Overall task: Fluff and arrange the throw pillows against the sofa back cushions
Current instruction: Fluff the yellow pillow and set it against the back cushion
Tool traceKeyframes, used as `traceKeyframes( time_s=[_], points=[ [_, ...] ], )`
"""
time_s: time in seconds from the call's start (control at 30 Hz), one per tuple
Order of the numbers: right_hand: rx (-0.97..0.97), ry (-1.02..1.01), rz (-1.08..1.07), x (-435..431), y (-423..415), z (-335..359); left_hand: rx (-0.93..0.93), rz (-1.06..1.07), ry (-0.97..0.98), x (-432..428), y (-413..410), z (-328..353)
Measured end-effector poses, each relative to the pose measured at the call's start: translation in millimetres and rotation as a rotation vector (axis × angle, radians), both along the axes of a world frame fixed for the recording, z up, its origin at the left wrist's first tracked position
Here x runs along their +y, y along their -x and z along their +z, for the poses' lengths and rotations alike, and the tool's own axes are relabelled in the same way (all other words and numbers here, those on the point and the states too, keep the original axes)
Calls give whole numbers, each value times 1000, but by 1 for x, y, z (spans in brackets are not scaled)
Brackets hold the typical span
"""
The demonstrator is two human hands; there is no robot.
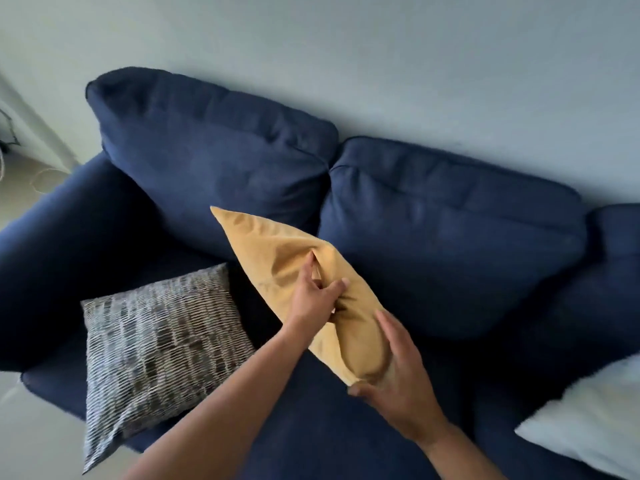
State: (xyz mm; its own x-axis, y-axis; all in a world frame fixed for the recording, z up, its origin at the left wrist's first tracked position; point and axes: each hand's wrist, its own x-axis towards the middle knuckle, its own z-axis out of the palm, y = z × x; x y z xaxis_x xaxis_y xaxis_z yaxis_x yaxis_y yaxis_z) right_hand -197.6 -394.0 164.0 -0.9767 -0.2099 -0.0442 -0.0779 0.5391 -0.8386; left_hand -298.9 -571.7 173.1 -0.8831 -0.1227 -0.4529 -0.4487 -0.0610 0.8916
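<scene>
The yellow pillow was held edge-up above the seat, before the back cushions, apparently for fluffing. Its soft cloth was pinched by the closed left hand; its near corner was cupped by the right hand, fingers spread. A woven grey pillow lay flat on the seat.

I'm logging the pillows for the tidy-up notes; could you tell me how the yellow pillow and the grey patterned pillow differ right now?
The yellow pillow is plain; the grey patterned pillow is covered in woven-looking dashes. The yellow one is held up edge-on by the left hand and right hand; the grey one lies flat and untouched on the seat. Both are square throw pillows, neither against the back cushions.
</scene>
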Motion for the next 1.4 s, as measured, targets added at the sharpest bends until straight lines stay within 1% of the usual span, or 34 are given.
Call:
traceKeyframes(
  time_s=[0.13,0.2,0.23,0.3,0.33,0.4,0.43,0.47,0.5,0.57,0.6,0.67,0.7,0.73,0.8,0.87,0.93,1.0,1.07,1.13,1.23,1.3,1.33,1.4],
  points=[
    [131,-108,-278,7,20,3,8,-123,-34,40,37,12],
    [138,-65,-456,13,39,4,8,-220,-44,47,54,17],
    [110,-21,-525,16,48,3,33,-262,-3,45,62,20],
    [63,56,-628,22,62,0,172,-283,186,33,78,26],
    [52,83,-667,25,67,-2,272,-249,285,22,86,28],
    [39,130,-736,28,75,-8,452,-109,525,-7,104,27],
    [38,151,-768,30,76,-10,490,-10,644,-25,112,23],
    [41,167,-798,31,77,-11,472,79,699,-42,121,19],
    [54,177,-833,33,77,-12,415,134,680,-59,130,14],
    [78,198,-894,35,78,-15,242,157,553,-88,145,2],
    [73,214,-916,37,79,-14,167,149,463,-99,149,-4],
    [52,245,-958,42,78,-12,90,112,173,-109,153,-13],
    [45,257,-978,46,77,-9,49,74,65,-105,152,-15],
    [35,270,-997,50,77,-6,32,25,28,-97,150,-14],
    [12,290,-1033,62,77,3,96,-33,102,-82,144,-11],
    [14,284,-1049,80,76,11,197,6,195,-71,136,-5],
    [45,244,-1055,103,78,21,270,69,234,-63,127,4],
    [84,187,-1049,129,86,31,306,101,257,-53,118,7],
    [90,140,-1041,153,97,30,276,113,290,-35,109,5],
    [9,110,-1034,171,103,17,194,59,280,-16,104,-2],
    [-225,156,-935,191,93,-11,40,-216,95,1,93,-20],
    [-299,203,-840,201,84,-22,-31,-368,-1,1,86,-31],
    [-317,198,-804,205,82,-23,-59,-408,-9,1,84,-34],
    [-345,136,-763,210,84,-24,-80,-398,79,0,82,-41]
  ],
)
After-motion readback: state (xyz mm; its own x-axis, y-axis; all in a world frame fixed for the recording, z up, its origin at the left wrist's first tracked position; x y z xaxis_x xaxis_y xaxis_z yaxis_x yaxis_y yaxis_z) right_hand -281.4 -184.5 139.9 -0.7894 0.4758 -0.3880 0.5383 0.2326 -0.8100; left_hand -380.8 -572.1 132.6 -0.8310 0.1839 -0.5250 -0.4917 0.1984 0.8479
